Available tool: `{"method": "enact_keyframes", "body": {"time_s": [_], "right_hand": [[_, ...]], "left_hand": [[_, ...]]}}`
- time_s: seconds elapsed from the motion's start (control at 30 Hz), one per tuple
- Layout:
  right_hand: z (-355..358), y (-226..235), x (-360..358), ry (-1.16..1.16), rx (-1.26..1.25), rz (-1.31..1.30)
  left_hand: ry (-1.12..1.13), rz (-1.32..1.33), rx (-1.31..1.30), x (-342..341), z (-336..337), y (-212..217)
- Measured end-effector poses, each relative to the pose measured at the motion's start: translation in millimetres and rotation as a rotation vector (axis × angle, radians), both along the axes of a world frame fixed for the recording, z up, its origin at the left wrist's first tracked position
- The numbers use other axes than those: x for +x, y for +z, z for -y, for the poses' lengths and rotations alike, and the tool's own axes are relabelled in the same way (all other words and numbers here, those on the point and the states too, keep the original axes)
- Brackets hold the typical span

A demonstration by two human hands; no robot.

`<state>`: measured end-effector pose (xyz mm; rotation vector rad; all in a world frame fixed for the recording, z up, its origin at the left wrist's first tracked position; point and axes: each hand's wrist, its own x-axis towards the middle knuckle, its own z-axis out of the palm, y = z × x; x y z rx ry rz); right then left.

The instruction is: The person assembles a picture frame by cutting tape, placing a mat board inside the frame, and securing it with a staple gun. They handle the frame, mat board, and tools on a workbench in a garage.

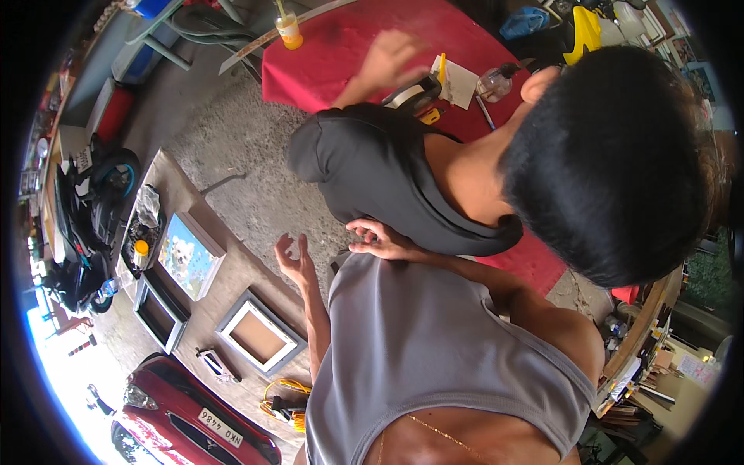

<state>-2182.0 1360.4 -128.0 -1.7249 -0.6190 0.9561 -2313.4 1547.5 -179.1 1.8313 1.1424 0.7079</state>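
Note:
My left hand point(294, 263) is raised with its fingers apart and slightly curled, holding nothing. Close to the back of a person's black shirt point(372, 170) is my right hand point(377, 239), its fingers loosely spread and nothing in them; whether it touches the shirt I cannot tell. Nearest to my left hand on the wooden tabletop point(232, 256) lies a grey frame point(261, 332) with a white inner border. Beyond it are a dark empty frame point(160, 313) and a picture of a white dog point(184, 254). The other person's hand point(391, 58), smeared by motion, is over a red-covered table point(333, 66).
On the red cloth lie a dark roll point(415, 94), paper point(463, 83), a pen point(486, 113) and a clear bottle point(496, 81); an orange drink bottle point(289, 32) stands farther off. Yellow cable point(283, 395), a parked motorcycle point(85, 209) and a red car point(186, 411) are left.

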Motion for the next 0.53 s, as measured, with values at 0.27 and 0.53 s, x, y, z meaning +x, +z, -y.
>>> {"method": "enact_keyframes", "body": {"time_s": [0.27,0.53], "right_hand": [[-22.2,11.2,-13.3,0.083,-0.031,-0.147],[-79.7,-39.2,-38.6,0.339,-0.024,-0.101]], "left_hand": [[0.084,-0.117,-0.161,-67.6,6.9,-12.2],[0.305,-0.058,-0.115,-170.1,34.8,-26.4]]}}
